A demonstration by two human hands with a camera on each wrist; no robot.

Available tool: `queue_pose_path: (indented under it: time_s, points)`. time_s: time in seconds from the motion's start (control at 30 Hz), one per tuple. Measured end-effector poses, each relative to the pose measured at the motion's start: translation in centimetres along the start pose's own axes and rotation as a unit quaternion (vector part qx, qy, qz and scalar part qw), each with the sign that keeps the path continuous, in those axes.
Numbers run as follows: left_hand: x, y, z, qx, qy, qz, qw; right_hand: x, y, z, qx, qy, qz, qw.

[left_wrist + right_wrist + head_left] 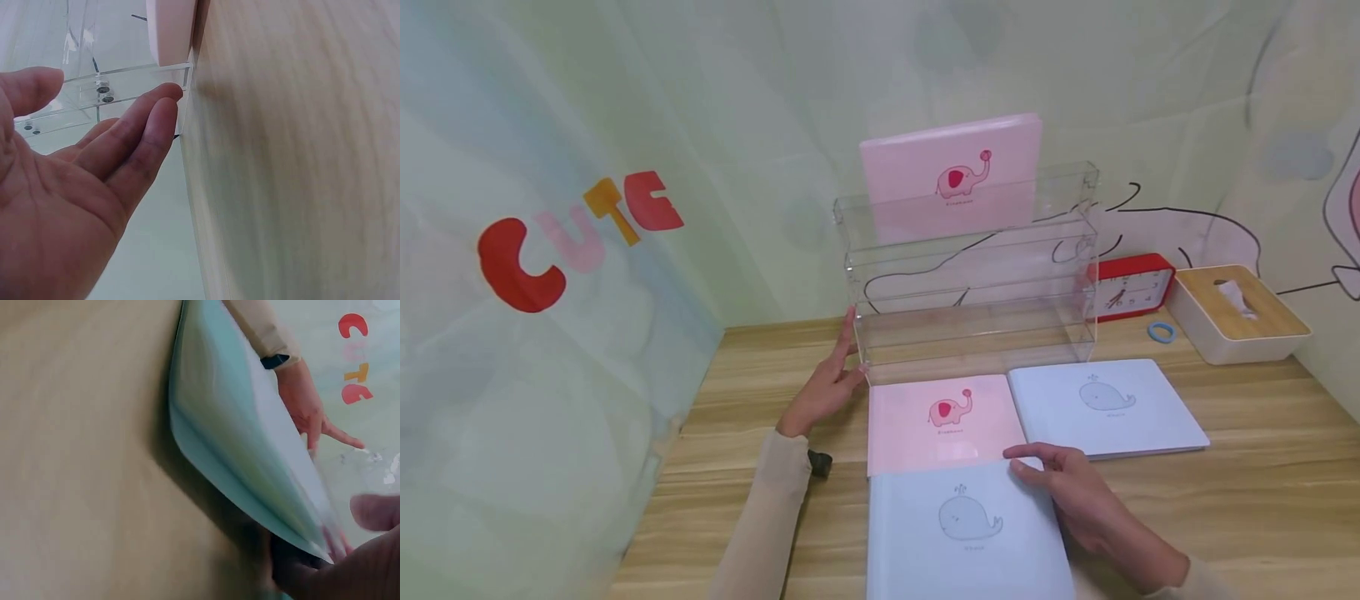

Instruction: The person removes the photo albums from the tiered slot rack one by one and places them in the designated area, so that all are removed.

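A clear acrylic rack [977, 325] with several tiers stands at the back of the wooden table. My left hand [827, 396] touches its left side, fingers extended; in the left wrist view that hand [94, 162] lies beside the rack's clear edge. At the front, my right hand [1078, 500] grips the far right corner of a light-blue whale book [925, 533]. In the right wrist view, the book's page edges [231, 425] show, with fingers under the corner. A pink elephant book [902, 417] lies between that book and the rack.
Another pink elephant book [910, 158] stands in the rack's top tier. A second blue whale book [1060, 408] lies flat at right. Behind it are a red clock [1131, 287], a blue ring [1161, 332] and a tissue box [1240, 312]. Curtains hang behind.
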State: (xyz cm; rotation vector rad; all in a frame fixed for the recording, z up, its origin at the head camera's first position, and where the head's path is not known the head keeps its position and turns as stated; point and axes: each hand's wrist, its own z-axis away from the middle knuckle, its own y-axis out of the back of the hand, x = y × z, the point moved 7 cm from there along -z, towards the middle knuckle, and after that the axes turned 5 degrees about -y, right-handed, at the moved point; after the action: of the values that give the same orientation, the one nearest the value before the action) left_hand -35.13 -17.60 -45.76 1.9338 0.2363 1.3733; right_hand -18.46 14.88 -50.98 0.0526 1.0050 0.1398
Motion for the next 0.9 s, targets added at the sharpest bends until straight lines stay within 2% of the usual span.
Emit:
queue_pose_path:
  time_s: [0.07, 0.13, 0.23, 0.33, 0.37, 0.43, 0.57, 0.9]
  points:
    - [0.0, 0.0, 0.0, 0.001, 0.0, 0.003, 1.0, -0.6, 0.3, 0.2, 0.002, 0.015, 0.049, 0.9987]
    - [0.0, 0.0, 0.1, 0.001, -0.003, -0.001, 1.0, -1.3, 0.6, 0.5, 0.007, 0.034, 0.109, 0.9934]
    - [0.1, 0.0, 0.1, 0.002, -0.005, -0.001, 1.0, -2.5, 0.9, 1.3, 0.024, 0.084, 0.204, 0.9751]
    - [0.0, 0.0, 0.1, 0.002, -0.002, 0.001, 1.0, -3.7, 1.3, 2.2, 0.047, 0.139, 0.257, 0.9553]
    - [0.0, 0.0, 0.1, 0.002, -0.001, 0.002, 1.0, -4.1, 1.5, 2.5, 0.056, 0.155, 0.267, 0.9496]
    - [0.0, -0.1, 0.0, 0.001, 0.002, 0.002, 1.0, -4.9, 1.9, 2.8, 0.066, 0.175, 0.27, 0.9443]
    - [0.0, -0.1, 0.0, 0.0, 0.008, -0.001, 1.0, -6.0, 2.7, 3.0, 0.078, 0.194, 0.273, 0.939]
    - [-0.2, -0.1, -0.1, 0.004, 0.009, -0.005, 0.9999, -10.7, 4.7, 3.0, 0.066, 0.292, 0.271, 0.9149]
